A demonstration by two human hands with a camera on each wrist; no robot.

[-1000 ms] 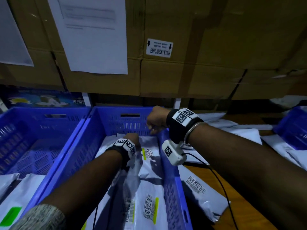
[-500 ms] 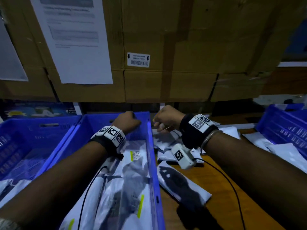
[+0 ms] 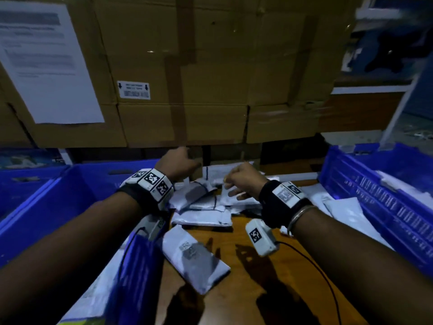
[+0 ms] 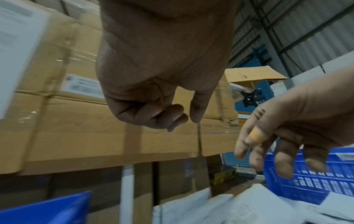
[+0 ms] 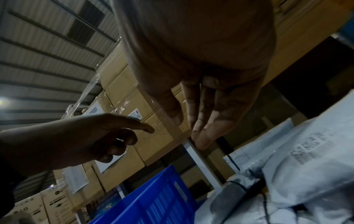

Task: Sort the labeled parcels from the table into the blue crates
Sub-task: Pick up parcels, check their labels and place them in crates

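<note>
A pile of white and grey labeled parcels [image 3: 201, 202] lies on the wooden table [image 3: 234, 289] between the blue crates. Another parcel [image 3: 194, 256] lies alone, nearer to me. My left hand [image 3: 185, 160] hovers over the far left side of the pile. In the left wrist view the left hand [image 4: 182, 118] has its fingers curled in and holds nothing. My right hand [image 3: 232, 186] hangs just above the pile. Its fingers [image 5: 203, 136] are straight and hold nothing, above the parcels [image 5: 306, 174]. The blue crate [image 3: 136, 266] on the left holds parcels.
Another blue crate [image 3: 21, 181] stands at the far left. A third blue crate [image 3: 375, 200] with parcels stands on the right. Stacked cardboard boxes [image 3: 182, 90] close off the back of the table. Cables run from both wrist cameras.
Both hands have moved right, from the left crate to above the parcel pile on the table. My right hand's fingers have straightened out. The view has swung right.
</note>
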